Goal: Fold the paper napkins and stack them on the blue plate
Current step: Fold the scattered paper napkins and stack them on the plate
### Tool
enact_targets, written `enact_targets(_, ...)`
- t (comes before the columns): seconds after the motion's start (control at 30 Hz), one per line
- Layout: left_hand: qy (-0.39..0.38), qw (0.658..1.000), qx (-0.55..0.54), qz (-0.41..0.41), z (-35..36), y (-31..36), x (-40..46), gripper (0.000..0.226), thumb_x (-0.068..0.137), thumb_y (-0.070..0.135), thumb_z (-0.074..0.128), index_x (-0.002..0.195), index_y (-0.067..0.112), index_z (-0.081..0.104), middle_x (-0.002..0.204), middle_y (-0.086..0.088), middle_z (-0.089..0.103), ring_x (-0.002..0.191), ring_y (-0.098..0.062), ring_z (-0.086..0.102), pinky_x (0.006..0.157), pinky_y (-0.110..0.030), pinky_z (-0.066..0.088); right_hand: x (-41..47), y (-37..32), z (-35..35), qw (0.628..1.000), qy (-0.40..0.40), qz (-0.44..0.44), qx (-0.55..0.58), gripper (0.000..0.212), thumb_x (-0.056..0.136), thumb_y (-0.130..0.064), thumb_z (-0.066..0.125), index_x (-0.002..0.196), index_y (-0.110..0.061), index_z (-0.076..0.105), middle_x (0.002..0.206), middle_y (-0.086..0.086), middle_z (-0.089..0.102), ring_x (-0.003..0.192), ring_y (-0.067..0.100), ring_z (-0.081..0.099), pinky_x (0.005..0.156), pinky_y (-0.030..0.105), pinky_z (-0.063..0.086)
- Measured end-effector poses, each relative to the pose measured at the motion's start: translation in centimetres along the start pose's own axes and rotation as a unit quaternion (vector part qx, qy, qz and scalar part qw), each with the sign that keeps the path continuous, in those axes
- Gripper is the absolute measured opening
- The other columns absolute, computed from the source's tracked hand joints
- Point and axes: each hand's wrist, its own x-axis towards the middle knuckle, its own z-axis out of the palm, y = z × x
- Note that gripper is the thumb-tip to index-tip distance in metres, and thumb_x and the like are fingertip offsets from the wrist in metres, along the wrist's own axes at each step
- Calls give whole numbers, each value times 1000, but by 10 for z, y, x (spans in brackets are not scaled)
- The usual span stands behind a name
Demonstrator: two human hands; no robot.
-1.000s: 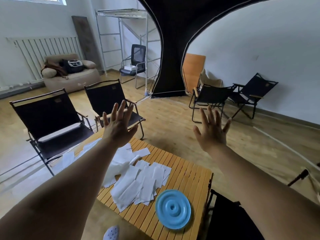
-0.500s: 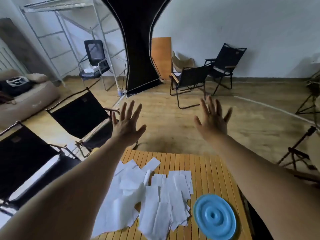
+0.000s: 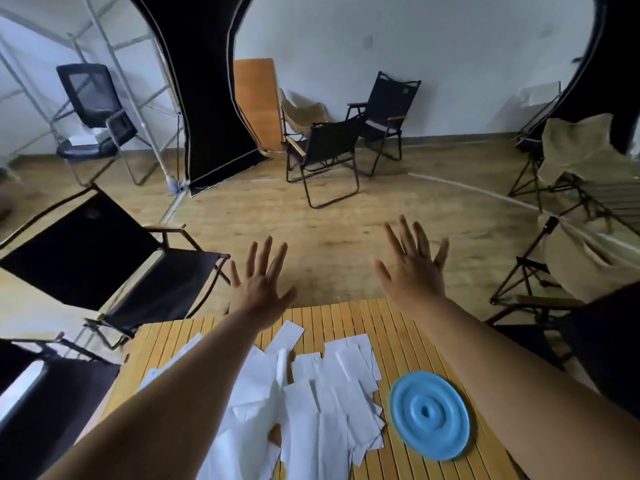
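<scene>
Left hand (image 3: 259, 292) & right hand (image 3: 414, 271) splayed, empty (above napkins (image 3: 322, 393), blue plate (image 3: 429, 414)).

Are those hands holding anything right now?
No. The left hand and right hand are spread open in the air beyond the napkins, holding nothing.

Soft, even daylight fills the room, brightest on the white back wall (image 3: 433, 57) and paler at the upper left, with no hard glare anywhere and only faint shadows under the folding chairs (image 3: 322, 157). Wide-angle bending is strong: the floor line curves, the metal frame (image 3: 138, 81) leans, and the edges smear, especially the chair at far left (image 3: 79, 251) and the beige seats on the right (image 3: 588, 157). The blue plate (image 3: 429, 415) looks slightly motion-blurred, and the white napkins (image 3: 311, 403) are washed-out, their edges soft.
</scene>
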Motion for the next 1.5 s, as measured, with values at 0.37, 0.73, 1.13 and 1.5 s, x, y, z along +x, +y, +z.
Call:
enact_targets(0.37,11,1000,9,14,90,-9,1,89,95,66,40,152,44,-24,160,10,-35,150,-21,-29,119,-62,-13,-14,-6,98,999,-19,-26,-26,69,99,-57,15,158,-37,-14,166,-5,-23,154,22,-14,117,63,-13)
enact_targets(0.73,52,997,32,36,230,-29,-7,85,94,70,32,153,43,-23,161,11,-33,149,-22,-31,119,-66,-6,-24,-11,257,998,8,-50,-37,67,102,-56,19,158,-36,-13,166,-4,-23,154,22,-15,118,63,-14)
enact_targets(1.13,92,995,-5,22,343,-12,-99,88,90,79,30,156,44,-16,163,10,-29,150,-22,-28,117,-64,-14,-123,2,313,992,83,-55,-76,67,102,-58,19,158,-38,-11,167,-6,-18,155,22,-13,118,64,-13)
enact_targets(1.5,119,992,1,34,332,-22,-284,84,93,74,31,155,44,-16,164,11,-27,150,-22,-29,118,-62,-16,-322,-23,310,997,73,4,-28,68,101,-61,18,158,-38,-11,167,-5,-19,155,22,-10,116,61,-14)
